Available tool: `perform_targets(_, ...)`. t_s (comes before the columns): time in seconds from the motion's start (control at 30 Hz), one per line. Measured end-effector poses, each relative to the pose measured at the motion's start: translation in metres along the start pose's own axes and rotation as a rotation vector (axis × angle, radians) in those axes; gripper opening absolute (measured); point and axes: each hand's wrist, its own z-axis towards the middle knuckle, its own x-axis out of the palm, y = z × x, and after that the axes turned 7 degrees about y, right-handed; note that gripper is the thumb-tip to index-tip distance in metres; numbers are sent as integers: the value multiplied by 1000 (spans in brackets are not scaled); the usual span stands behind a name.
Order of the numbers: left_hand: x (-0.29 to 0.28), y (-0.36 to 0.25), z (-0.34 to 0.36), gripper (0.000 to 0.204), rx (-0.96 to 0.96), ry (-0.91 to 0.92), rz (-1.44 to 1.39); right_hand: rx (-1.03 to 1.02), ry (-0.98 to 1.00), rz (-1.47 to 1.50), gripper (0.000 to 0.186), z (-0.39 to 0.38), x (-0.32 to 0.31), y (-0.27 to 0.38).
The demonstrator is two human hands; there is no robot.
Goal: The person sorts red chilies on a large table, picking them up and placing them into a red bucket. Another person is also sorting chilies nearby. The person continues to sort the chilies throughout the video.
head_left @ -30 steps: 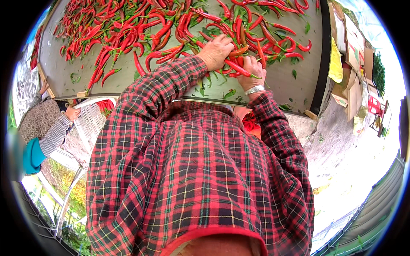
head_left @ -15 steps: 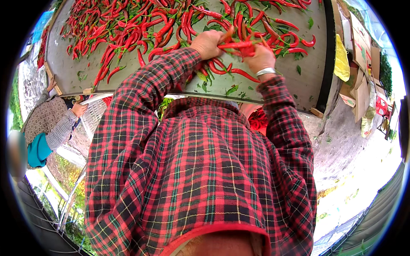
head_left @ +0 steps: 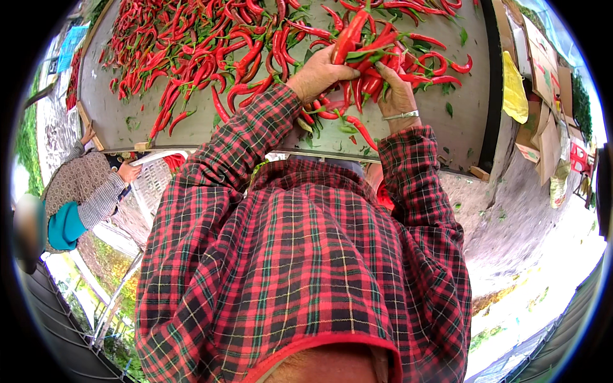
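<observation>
My left hand is closed round red chili peppers, their tips and green stems pointing away from me. Just right of it, my right hand, with a silver band at the wrist, grips a cluster of chili peppers by the stem side; its fingertips are partly hidden among them. Both hands are close together over the near part of the grey table. A few loose peppers lie below the hands, one curving toward the near edge.
A large heap of red chili peppers covers the table's left and far side. Wooden blocks sit at the near edge. Cardboard and a yellow bag are at the right. Another person stands at the left beside a white crate.
My left hand has turned and now holds peppers standing up away from me. My right hand has shifted slightly right and nearer. The other person's arm has moved a little.
</observation>
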Motion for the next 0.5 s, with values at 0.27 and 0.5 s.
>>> perform_targets(0.27, 120, 28, 24, 49, 137, 201, 262, -308, -114, 16, 34, -100, -53, 50)
perform_targets(0.5, 282, 100, -20, 83, -127, 708, 306, -376, -515, -161, 32, -308, -159, 40)
